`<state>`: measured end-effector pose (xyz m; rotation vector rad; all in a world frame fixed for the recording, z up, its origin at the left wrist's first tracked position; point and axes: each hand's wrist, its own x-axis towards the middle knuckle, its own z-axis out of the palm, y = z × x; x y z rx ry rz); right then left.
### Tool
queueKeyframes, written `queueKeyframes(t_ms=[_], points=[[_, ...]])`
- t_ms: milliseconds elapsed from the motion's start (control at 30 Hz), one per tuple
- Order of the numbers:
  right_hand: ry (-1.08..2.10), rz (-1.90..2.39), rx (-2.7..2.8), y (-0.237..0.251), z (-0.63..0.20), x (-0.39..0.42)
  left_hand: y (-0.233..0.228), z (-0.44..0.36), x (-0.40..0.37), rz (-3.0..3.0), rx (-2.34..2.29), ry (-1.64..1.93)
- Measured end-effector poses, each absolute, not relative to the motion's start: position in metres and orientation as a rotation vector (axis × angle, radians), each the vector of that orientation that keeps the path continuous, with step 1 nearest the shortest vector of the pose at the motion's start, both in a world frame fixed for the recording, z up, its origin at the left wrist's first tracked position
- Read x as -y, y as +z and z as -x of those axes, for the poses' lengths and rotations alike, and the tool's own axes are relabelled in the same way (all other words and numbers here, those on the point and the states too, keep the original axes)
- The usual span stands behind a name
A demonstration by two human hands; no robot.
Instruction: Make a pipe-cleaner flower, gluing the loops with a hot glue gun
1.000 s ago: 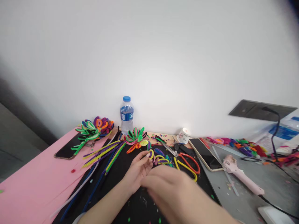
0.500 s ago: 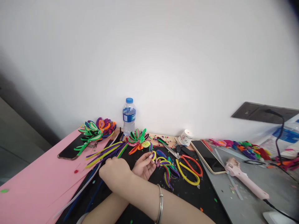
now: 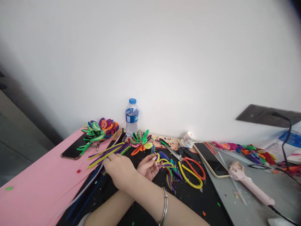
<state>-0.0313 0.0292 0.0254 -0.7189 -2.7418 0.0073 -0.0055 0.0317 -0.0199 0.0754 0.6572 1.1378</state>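
Right hand (image 3: 118, 171), having crossed over the left forearm within the last second, is now closing its fingers on the straight pipe cleaners (image 3: 105, 153) lying on the worktop (image 3: 141, 207); left hand (image 3: 148, 168) is pinching a looped pipe-cleaner piece (image 3: 164, 163) beside the scissors (image 3: 190, 172).

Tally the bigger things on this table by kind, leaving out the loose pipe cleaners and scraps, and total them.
Phones: 2
Water bottles: 1
Scissors: 2
Glue guns: 1
Tape rolls: 1
Finished pipe-cleaner flowers: 2
Total: 9
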Motion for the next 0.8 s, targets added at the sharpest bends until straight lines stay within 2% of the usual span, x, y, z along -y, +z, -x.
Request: queueKeyframes(t_ms=[600,800], points=[[0.028,0.591,2.856,0.01,0.04,-0.036,-0.023,0.007,-0.034,-0.066,-0.649,1.127],[0.004,0.573,2.837,0.018,0.037,-0.032,-0.023,0.008,-0.033,-0.107,-0.653,1.139]])
